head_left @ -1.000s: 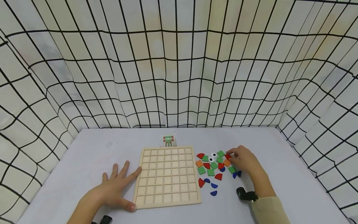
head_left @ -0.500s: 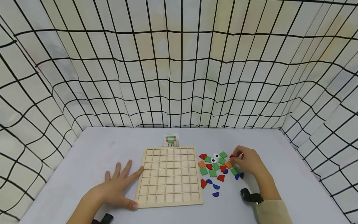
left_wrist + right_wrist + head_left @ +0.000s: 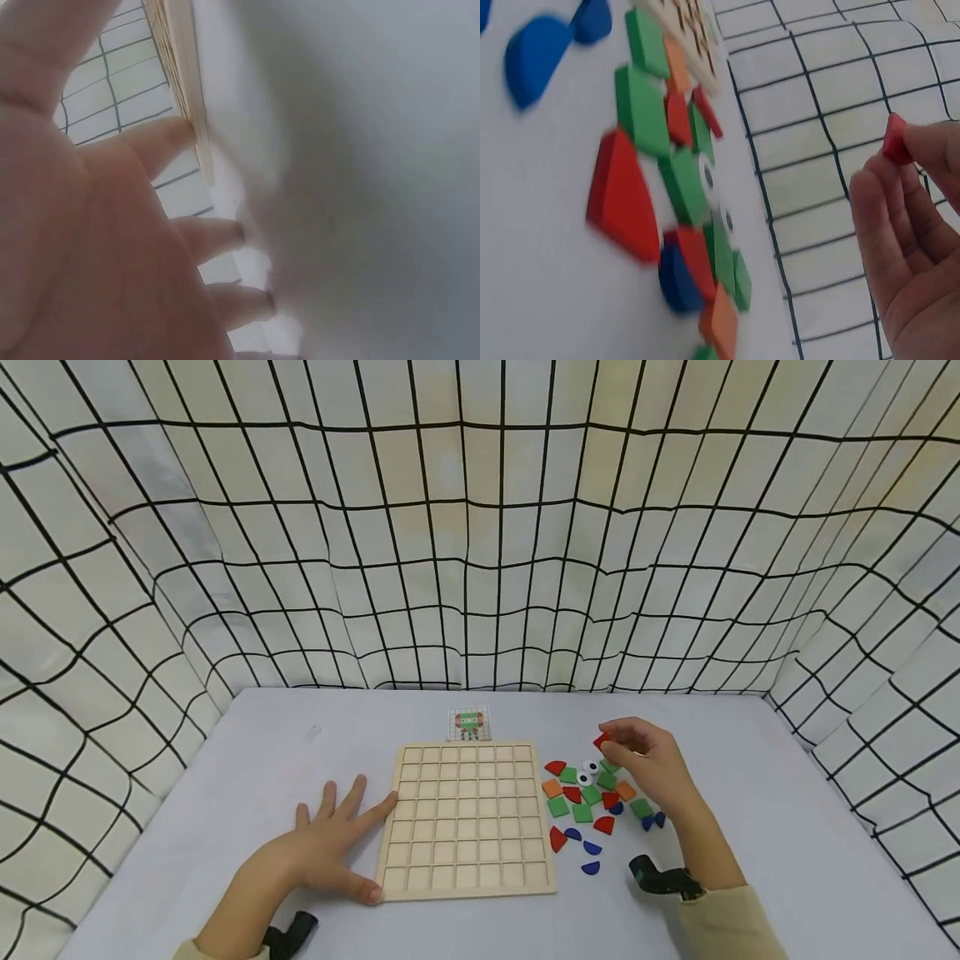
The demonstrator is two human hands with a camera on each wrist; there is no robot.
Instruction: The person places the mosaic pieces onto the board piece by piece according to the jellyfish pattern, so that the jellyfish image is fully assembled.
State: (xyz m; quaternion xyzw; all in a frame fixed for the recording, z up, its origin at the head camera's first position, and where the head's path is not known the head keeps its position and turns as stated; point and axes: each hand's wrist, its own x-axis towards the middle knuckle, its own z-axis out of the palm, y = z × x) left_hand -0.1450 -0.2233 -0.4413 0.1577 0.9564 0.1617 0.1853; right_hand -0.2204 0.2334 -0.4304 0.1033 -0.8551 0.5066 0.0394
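Between thumb and fingers, my right hand [image 3: 651, 758] pinches a red quarter-circle piece [image 3: 896, 139], lifted above the far side of the loose pieces. My left hand [image 3: 318, 852] lies spread on the table, with its thumb and index fingertip touching the left edge of a wooden grid board [image 3: 551, 827]. No pieces sit in the board's squares. Right of the board lie several green squares [image 3: 582, 813], red quarter-circles [image 3: 603, 826], blue half-circles [image 3: 591, 867], orange squares [image 3: 626, 791] and two white eye discs [image 3: 583, 779].
A small picture card [image 3: 469, 724] with a green and red figure on a grid lies just beyond the board. Behind and beside the white table [image 3: 262, 735] hangs a black net [image 3: 480, 560] over pale cloth.
The right hand has picked the red quarter-circle up from the pile's far right and carried it up and leftward. The left hand keeps its place at the board; the head view has shifted slightly.
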